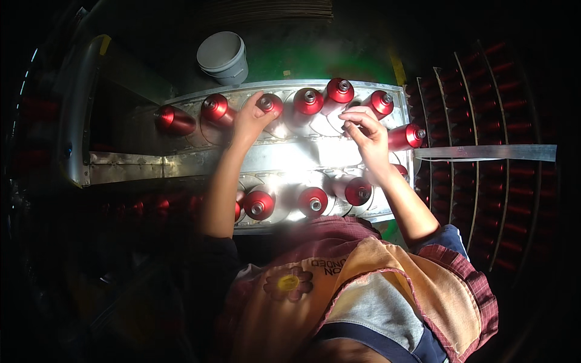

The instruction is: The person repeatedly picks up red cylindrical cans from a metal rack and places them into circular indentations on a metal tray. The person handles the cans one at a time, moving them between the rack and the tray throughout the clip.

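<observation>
While the left hand (pixel 249 121) pinches a red tube (pixel 270 104) pointing up-right, the right hand's (pixel 368 134) grip stays unclear.

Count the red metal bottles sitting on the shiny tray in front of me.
11 red bottles: seven along the far row, three clear in the near row, one partly behind the left forearm. Others may be hidden.

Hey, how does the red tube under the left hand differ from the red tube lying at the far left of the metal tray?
The tube under the left hand is touched by the left hand; the far-left tube lies untouched, apart from both hands. The first points its silver neck up toward the camera, while the far-left one lies tilted, neck aimed left. The first sits mid-row between neighbours; the other ends the row. Both are shiny red with silver necks, on the metal tray.
</observation>
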A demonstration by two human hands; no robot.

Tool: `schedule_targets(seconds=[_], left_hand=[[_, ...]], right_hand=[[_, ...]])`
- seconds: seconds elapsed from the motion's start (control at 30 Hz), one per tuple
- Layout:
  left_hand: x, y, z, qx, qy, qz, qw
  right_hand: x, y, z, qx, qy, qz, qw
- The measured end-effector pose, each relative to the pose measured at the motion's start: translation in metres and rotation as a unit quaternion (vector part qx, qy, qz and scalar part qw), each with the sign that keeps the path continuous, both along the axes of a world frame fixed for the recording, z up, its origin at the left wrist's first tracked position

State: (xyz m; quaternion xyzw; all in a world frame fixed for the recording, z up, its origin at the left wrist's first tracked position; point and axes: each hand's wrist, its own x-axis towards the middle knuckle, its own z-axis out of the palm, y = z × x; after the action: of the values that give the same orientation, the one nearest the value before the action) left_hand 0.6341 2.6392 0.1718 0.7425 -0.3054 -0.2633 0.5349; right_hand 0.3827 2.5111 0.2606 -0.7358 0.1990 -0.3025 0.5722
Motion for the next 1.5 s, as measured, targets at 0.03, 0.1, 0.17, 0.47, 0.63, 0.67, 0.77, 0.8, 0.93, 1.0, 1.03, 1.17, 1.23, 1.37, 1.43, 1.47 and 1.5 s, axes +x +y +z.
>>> schedule_targets(seconds=[0.03, 0.1, 0.17, 0.47, 0.63, 0.67, 0.77, 0.8, 0.93, 1.0, 1.03, 1.17, 1.23, 1.37, 1.43, 1.47, 1.5], left_hand=[[0.002, -0.007, -0.002, 0.006, -0.04, -0.011, 0.999], [0.012, -0.009, -0.009, 0.075, -0.033, -0.01, 0.997], [0.021, -0.005, -0.016, 0.08, -0.102, 0.027, 0.991], [0.015, 0.015, -0.002, 0.058, -0.167, 0.163, 0.971], [-0.125, 0.066, 0.048, 0.051, -0.07, -0.038, 0.996], [-0.167, 0.079, 0.051, 0.093, -0.09, -0.098, 0.987], [-0.269, 0.082, 0.052, 0.228, -0.108, -0.145, 0.957], [-0.295, 0.078, 0.05, 0.238, -0.098, -0.13, 0.958], [-0.363, 0.06, 0.039, 0.153, -0.116, -0.023, 0.981], [-0.385, 0.045, 0.037, 0.117, -0.156, -0.006, 0.981], [-0.393, 0.037, 0.037, 0.128, -0.162, 0.006, 0.979], [-0.432, -0.018, 0.031, 0.119, -0.105, 0.008, 0.987], [-0.447, -0.042, 0.028, 0.123, -0.114, 0.002, 0.986], [-0.473, -0.054, 0.024, 0.086, -0.119, -0.015, 0.989], [-0.469, -0.035, 0.031, 0.073, -0.135, 0.016, 0.988], [-0.459, -0.02, 0.037, 0.025, -0.15, 0.04, 0.988], [-0.443, -0.004, 0.042, 0.004, -0.113, 0.12, 0.986]], right_hand=[[-0.032, -0.007, 0.005, -0.016, 0.019, -0.032, 0.999], [-0.082, -0.007, 0.007, -0.017, 0.05, -0.088, 0.995], [-0.122, -0.001, 0.002, 0.0, 0.059, -0.137, 0.989], [-0.262, 0.013, -0.017, 0.021, 0.009, -0.235, 0.972], [-0.342, 0.031, -0.033, 0.044, -0.041, -0.241, 0.969], [-0.359, 0.039, -0.036, 0.055, -0.043, -0.245, 0.967], [-0.412, 0.044, -0.049, 0.107, -0.052, -0.271, 0.955], [-0.431, 0.043, -0.05, 0.115, -0.052, -0.27, 0.955], [-0.502, 0.045, -0.043, 0.147, -0.061, -0.261, 0.952], [-0.533, 0.044, -0.038, 0.142, -0.045, -0.287, 0.946], [-0.55, 0.042, -0.034, 0.138, -0.037, -0.297, 0.944], [-0.599, 0.012, -0.023, 0.15, -0.012, -0.325, 0.934], [-0.611, -0.002, -0.027, 0.173, -0.005, -0.334, 0.927], [-0.613, -0.025, -0.045, 0.202, -0.006, -0.328, 0.923], [-0.606, -0.037, -0.053, 0.22, -0.023, -0.318, 0.922], [-0.6, -0.045, -0.057, 0.217, -0.003, -0.319, 0.922], [-0.593, -0.052, -0.061, 0.222, 0.0, -0.315, 0.923]])
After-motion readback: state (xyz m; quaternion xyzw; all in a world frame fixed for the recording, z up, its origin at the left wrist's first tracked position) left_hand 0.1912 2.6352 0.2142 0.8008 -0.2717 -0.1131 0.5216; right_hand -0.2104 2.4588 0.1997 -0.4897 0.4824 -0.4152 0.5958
